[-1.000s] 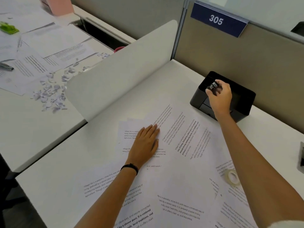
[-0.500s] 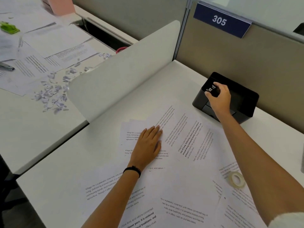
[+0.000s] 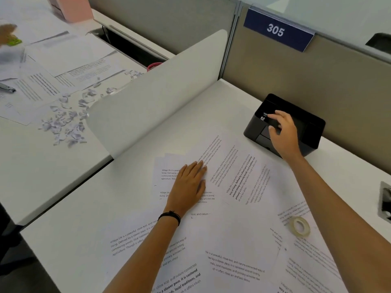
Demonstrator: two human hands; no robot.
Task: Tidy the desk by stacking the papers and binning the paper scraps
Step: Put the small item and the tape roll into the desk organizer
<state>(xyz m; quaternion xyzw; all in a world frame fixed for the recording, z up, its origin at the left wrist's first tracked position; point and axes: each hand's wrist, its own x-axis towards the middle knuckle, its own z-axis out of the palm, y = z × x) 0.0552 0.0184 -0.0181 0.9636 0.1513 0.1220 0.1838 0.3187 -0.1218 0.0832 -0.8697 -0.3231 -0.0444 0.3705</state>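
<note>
1. Since a second ago the right hand (image 3: pixel 283 132) has dropped from above the rim of the black box (image 3: pixel 304 123) to lie low over its open top, and the small dark object it pinched then no longer shows between its fingers.
2. The right hand's fingers now curl loosely apart over the box's front left corner; whether anything sits beneath them cannot be told.
3. The left hand (image 3: pixel 190 187) stays where it was, spread flat with fingers together, palm down on the papers (image 3: pixel 239 225).
4. The printed sheets lie loose and overlapping at different angles across the near worktop (image 3: pixel 69 231), unstacked, reaching from under the left hand out to the right edge.
5. A roll of clear tape (image 3: pixel 299 226) lies flat on the sheets, just beside the right forearm.
6. A black band (image 3: pixel 170 216) circles the left wrist.
7. Beyond the curved white divider (image 3: pixel 156 102), paper scraps (image 3: pixel 65 121) lie scattered on the neighbouring worktop, near more printed sheets.
8. A blue sign (image 3: pixel 277 30) reading 305 hangs on the partition behind the box.
</note>
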